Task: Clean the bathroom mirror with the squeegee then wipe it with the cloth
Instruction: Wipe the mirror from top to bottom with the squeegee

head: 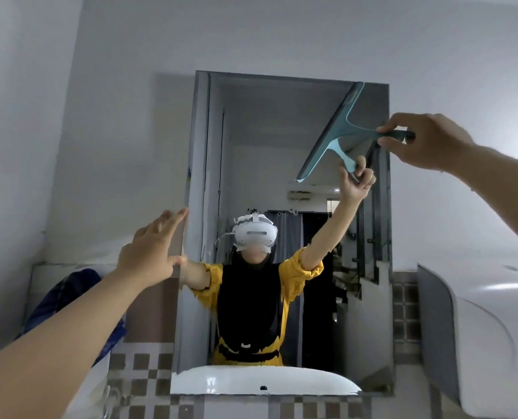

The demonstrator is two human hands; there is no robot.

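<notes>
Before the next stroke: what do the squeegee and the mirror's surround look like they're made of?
Teal T-shaped squeegee: looks like moulded plastic, smooth and semi-matte, with a darker blade strip, probably rubber, along its edge; the dark handle in the right hand's grip could be rubberised. Rectangular frameless mirror: reflective glass. Wall around it: matte pale paint or plaster, with brown-and-white checked tiles below, apparently ceramic.

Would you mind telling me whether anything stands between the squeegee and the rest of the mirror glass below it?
Nothing visible does. The right hand holds the squeegee against the mirror near its top right corner, and the left hand rests at the mirror's left edge, outside the glass below the blade.
</notes>
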